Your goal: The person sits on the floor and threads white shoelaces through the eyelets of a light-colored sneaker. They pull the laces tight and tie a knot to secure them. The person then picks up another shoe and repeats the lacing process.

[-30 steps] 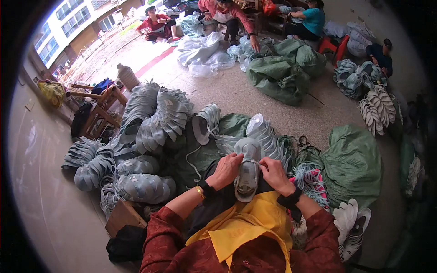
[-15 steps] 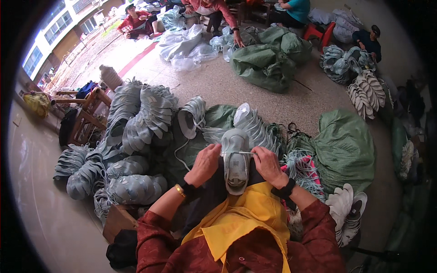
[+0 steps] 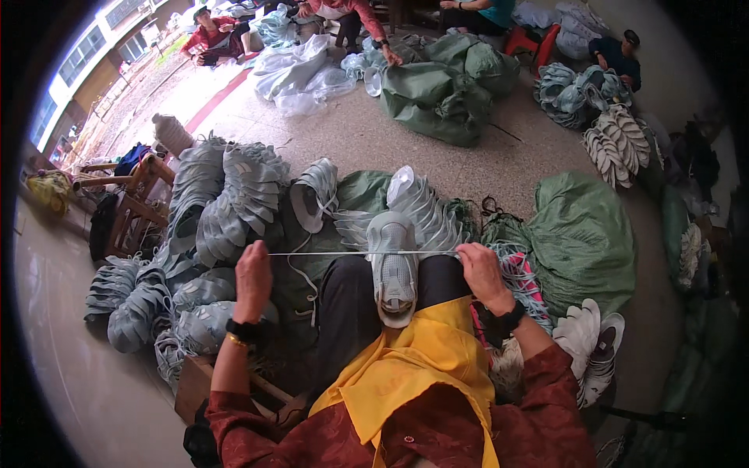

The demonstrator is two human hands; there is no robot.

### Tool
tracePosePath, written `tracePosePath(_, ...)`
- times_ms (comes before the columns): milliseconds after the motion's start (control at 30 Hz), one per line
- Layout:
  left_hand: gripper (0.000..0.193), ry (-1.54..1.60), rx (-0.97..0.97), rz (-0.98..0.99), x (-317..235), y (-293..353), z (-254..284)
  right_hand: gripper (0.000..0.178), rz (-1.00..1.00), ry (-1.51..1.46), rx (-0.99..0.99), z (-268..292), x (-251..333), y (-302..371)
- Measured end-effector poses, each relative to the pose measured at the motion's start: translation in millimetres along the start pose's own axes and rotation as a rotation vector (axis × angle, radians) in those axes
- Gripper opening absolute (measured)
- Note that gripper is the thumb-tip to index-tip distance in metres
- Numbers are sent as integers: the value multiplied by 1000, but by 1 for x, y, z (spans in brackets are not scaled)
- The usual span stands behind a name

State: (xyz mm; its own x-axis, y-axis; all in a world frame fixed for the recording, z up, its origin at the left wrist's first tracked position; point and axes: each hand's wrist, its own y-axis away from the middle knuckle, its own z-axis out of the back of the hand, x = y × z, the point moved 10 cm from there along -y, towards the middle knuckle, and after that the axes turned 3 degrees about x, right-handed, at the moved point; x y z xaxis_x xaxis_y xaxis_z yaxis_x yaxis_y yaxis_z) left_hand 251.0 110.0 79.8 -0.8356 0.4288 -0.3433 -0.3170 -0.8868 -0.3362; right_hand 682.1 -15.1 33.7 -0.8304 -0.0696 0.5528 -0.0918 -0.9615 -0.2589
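Note:
Between my knees rests a pale grey-blue shoe upper (image 3: 394, 285), its toe end pointing away from me. A thin light shoelace (image 3: 320, 253) runs straight and taut across it from side to side. My left hand (image 3: 253, 273), out over the left pile of uppers, is closed on one end. Closed on the other end, my right hand (image 3: 482, 273) is just beyond my right knee. A yellow apron (image 3: 413, 351) covers my lap. Just past the shoe lies a fanned row of similar uppers (image 3: 433, 214).
Large stacks of grey uppers (image 3: 242, 203) stand on my left. To my right are a green sack (image 3: 585, 242), a bundle of loose laces (image 3: 519, 269) and white uppers (image 3: 577, 335). Several people work farther off around green sacks (image 3: 437, 101) and a red stool (image 3: 534, 47).
My hands have moved apart from close beside the shoe, the left one travelling much farther. The lace now stretches in a long line between them. The whole view has shifted slightly.

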Motion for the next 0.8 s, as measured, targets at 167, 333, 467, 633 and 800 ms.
tracePosePath(167, 6, -9, -81, 106, 55, 6, 25, 12, -86, -46, 73, 8, -31, 31)
tracePosePath(333, 4, -73, -156, 119, 93, 18, 46, 14, -154, -112, 73, 17, -53, 51)
tracePosePath(467, 7, -63, -155, 126, 90, 22, 45, 16, -309, -221, 134, 18, -70, 58)
tracePosePath(633, 6, -73, -145, 158, 94, 25, 44, 16, -306, -232, 120, 20, -62, 53)
tracePosePath(800, 4, -66, -184, 142, 90, 23, 46, 15, -260, -192, 75, 21, -64, 50)
